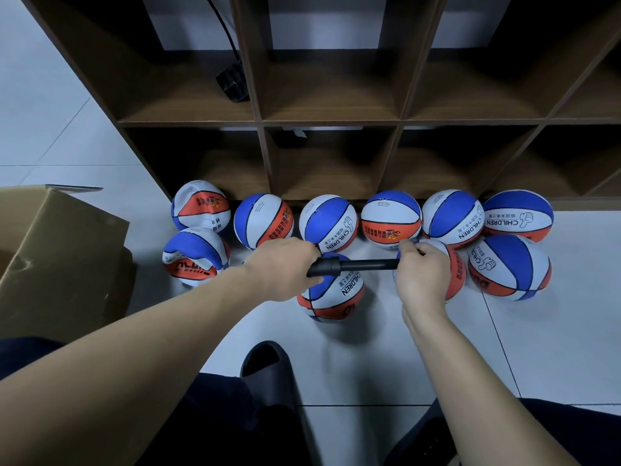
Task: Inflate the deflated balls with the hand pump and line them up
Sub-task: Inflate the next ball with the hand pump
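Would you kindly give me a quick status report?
Left hand grips pump handle; right hand holds its tip at ball. Loose ball lies beneath pump.

Both hands grip a black pump [356, 265] held level: left hand [284, 268] on its handle, right hand [424, 276] against a ball [452, 270]; more balls line the shelf [331, 122].

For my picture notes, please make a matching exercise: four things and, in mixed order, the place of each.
Things:
1. hand pump
2. cardboard box
3. black slipper
4. black adapter

Places:
A. on a shelf of the wooden unit
B. on the floor, far left
C. held between left hand and right hand
D. on the floor, nearest the person

Pairs: 1-C, 2-B, 3-D, 4-A
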A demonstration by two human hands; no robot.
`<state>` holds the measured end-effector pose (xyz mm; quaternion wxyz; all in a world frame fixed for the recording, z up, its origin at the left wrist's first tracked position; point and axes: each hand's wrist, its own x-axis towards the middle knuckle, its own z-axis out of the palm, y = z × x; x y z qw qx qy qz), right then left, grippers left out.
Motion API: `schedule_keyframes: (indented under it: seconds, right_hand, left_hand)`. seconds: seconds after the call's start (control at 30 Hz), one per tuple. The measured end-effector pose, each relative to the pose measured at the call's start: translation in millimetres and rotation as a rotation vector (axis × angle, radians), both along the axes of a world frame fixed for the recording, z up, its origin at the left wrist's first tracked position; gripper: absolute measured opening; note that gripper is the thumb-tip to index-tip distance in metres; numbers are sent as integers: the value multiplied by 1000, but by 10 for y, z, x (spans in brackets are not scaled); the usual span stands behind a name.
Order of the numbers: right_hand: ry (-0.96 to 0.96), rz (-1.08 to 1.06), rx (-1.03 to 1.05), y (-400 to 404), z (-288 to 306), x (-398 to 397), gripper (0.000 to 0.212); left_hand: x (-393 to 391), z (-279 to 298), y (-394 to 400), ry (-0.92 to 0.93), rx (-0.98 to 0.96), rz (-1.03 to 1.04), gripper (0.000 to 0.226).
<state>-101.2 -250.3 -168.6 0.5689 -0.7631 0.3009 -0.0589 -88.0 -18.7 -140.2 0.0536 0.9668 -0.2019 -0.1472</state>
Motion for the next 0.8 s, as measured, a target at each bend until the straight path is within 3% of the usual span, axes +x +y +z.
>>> schedule_keyframes:
  seconds: [0.33,0.7,0.8]
  right_hand:
    - [-54,123,-39,494,26,-204,33]
    - [-5,291,1,490,82,-192,34]
    - [-6,252,-19,273,130,-92,41]
  left_hand:
    - [-81,34,-163,-34,-2,-40,22]
    - [-30,23,-104,26,-23,-75,19]
    - [-23,12,-72,49,-55,-44,19]
